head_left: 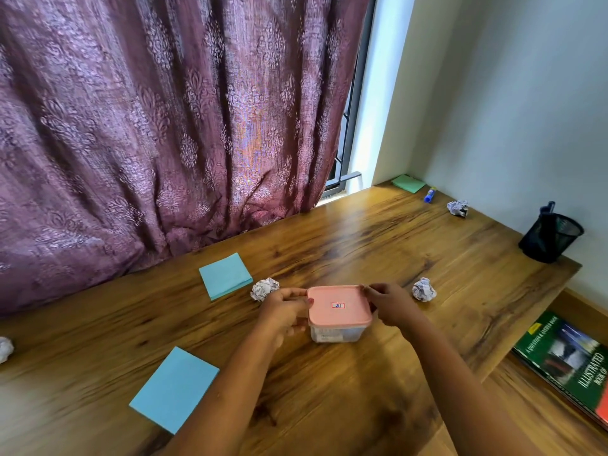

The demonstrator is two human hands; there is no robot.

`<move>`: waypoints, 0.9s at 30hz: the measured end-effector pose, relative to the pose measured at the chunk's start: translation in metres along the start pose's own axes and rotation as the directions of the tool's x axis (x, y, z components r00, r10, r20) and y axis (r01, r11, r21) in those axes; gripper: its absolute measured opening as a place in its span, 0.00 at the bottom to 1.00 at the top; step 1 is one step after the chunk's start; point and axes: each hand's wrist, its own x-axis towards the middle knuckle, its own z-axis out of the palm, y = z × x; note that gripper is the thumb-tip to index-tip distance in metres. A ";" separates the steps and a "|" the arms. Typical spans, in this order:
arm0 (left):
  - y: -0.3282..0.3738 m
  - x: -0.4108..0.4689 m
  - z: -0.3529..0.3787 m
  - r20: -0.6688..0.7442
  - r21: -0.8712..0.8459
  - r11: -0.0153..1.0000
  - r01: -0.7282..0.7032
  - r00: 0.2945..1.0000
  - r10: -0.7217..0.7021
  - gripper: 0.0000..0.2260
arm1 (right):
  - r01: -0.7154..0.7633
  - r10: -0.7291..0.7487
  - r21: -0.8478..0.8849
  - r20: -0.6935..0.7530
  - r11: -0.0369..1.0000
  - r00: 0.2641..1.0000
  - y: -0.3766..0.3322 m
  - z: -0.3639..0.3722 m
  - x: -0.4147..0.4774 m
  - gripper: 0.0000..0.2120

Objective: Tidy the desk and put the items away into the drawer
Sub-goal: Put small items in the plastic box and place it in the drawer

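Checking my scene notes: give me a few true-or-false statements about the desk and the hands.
1. The left hand and right hand both hold the pink-lidded container. True.
2. The container's lid is off. False: the lid sits on it.
3. A crumpled ball lies left of the container and a second ball right of it. True.
4. The glue stick lies beside the container. False: it lies far off, by the green note pad.
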 end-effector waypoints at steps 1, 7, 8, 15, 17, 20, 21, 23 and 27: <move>0.001 0.000 0.000 0.004 0.004 1.000 0.013 1.000 -0.013 0.06 | -0.008 0.008 0.051 0.011 0.999 1.000 0.000 0.000 0.000 0.13; 0.007 0.002 -0.003 0.023 0.028 0.998 0.057 0.998 -0.057 0.07 | 0.126 -0.130 -0.114 -0.024 0.985 0.991 -0.003 0.008 0.000 0.11; 0.008 0.002 -0.003 0.024 0.038 0.998 0.058 0.998 -0.059 0.07 | 0.146 -0.153 -0.148 -0.036 0.978 0.988 -0.002 0.010 0.000 0.11; 0.012 0.000 -0.001 -0.011 0.082 0.996 0.037 0.999 -0.036 0.08 | 0.117 -0.125 -0.093 -0.081 0.989 0.989 -0.002 0.018 -0.002 0.11; 0.010 -0.003 0.001 -0.035 0.080 0.997 0.019 0.999 -0.016 0.07 | 0.044 -0.036 0.093 -0.083 0.995 0.996 -0.001 0.018 -0.007 0.12; 0.004 -0.008 0.003 -0.069 0.054 0.998 -0.006 0.998 0.010 0.06 | -0.065 0.069 0.281 -0.006 0.957 0.998 0.006 0.012 -0.022 0.15; 0.002 -0.010 0.003 -0.076 0.046 0.999 -0.014 0.997 0.017 0.07 | -0.083 0.078 0.326 0.027 0.942 0.997 0.010 0.009 -0.027 0.14; -0.002 -0.012 0.002 -0.073 0.030 1.000 -0.008 0.997 0.010 0.09 | -0.110 0.080 0.389 0.092 0.915 0.993 0.014 0.006 -0.038 0.12; -0.009 -0.017 0.001 -0.025 0.048 0.998 0.035 0.999 -0.034 0.11 | -0.172 0.043 0.519 0.250 0.837 0.967 0.013 0.009 -0.053 0.12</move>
